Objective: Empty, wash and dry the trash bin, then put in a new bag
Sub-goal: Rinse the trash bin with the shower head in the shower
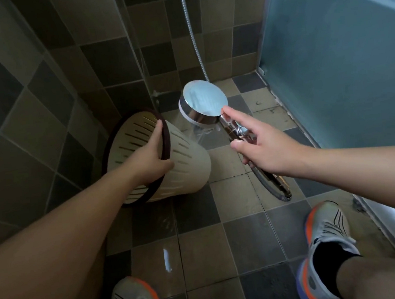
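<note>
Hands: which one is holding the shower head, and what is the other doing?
The right hand holds the shower head by its handle, forefinger stretched toward the head. The left hand grips the dark rim of the tilted bin.

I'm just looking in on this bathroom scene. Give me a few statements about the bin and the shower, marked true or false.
1. The trash bin is tipped on its side. True.
2. The left hand grips the bin's dark rim. True.
3. The bin holds a fresh bag. False: it holds no bag, and its slotted inner wall shows.
4. The shower head hangs on the wall. False: the right hand holds it by the handle.
5. Water runs from the shower head toward the bin. True.
</note>
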